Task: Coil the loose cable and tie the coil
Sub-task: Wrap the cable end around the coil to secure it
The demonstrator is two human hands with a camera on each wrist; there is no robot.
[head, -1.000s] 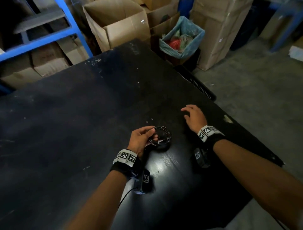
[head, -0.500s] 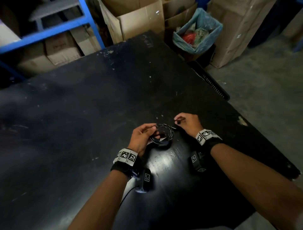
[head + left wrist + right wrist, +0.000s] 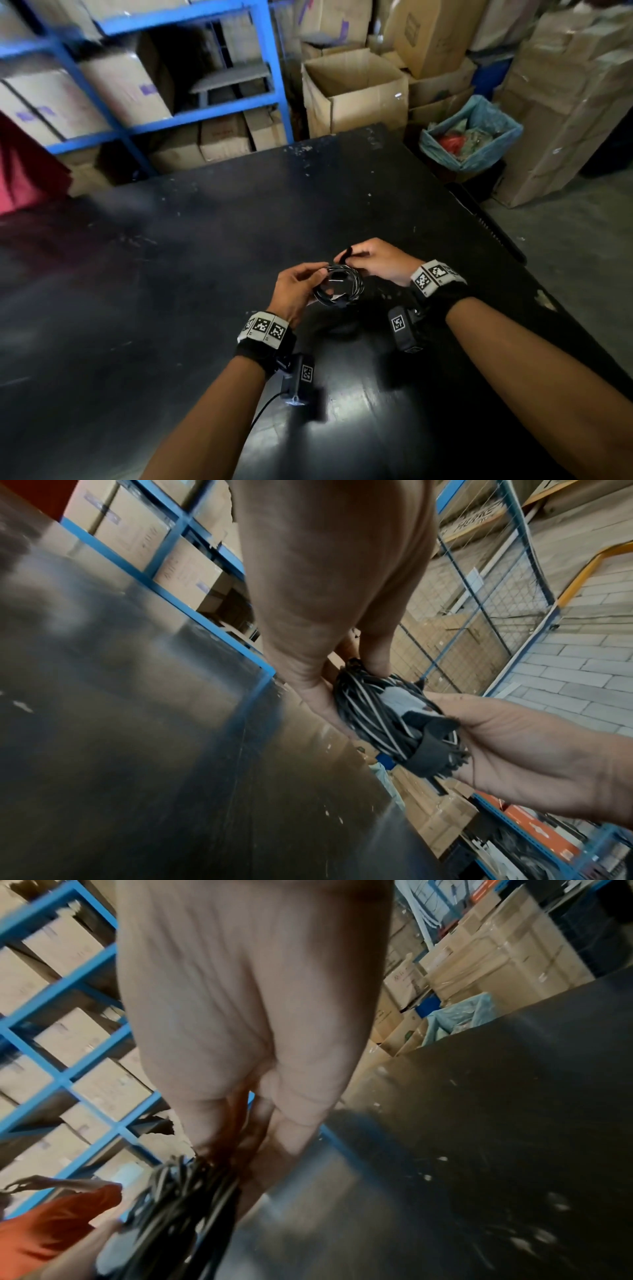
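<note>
The black cable is wound into a small coil (image 3: 339,285), held just above the black table (image 3: 205,260). My left hand (image 3: 317,284) grips the coil's left side with thumb and fingers. My right hand (image 3: 354,256) pinches the end of a black tie strap (image 3: 346,254) that sticks up at the coil's far edge. In the left wrist view the coil (image 3: 369,712) has the strap (image 3: 431,748) wrapped across its strands, with my right hand (image 3: 479,731) cupped against it. In the right wrist view the coil (image 3: 178,1191) is blurred below my fingers (image 3: 205,1123).
Blue shelving (image 3: 191,116) with cardboard boxes stands behind the table. An open box (image 3: 356,92) and a bin lined with a blue bag (image 3: 479,137) sit past the far right corner. A person in an orange top (image 3: 51,1231) is off to the left.
My right hand came from the table's right side to the coil and took hold of the strap end. The coil rose slightly off the table. The head view tilted up.
</note>
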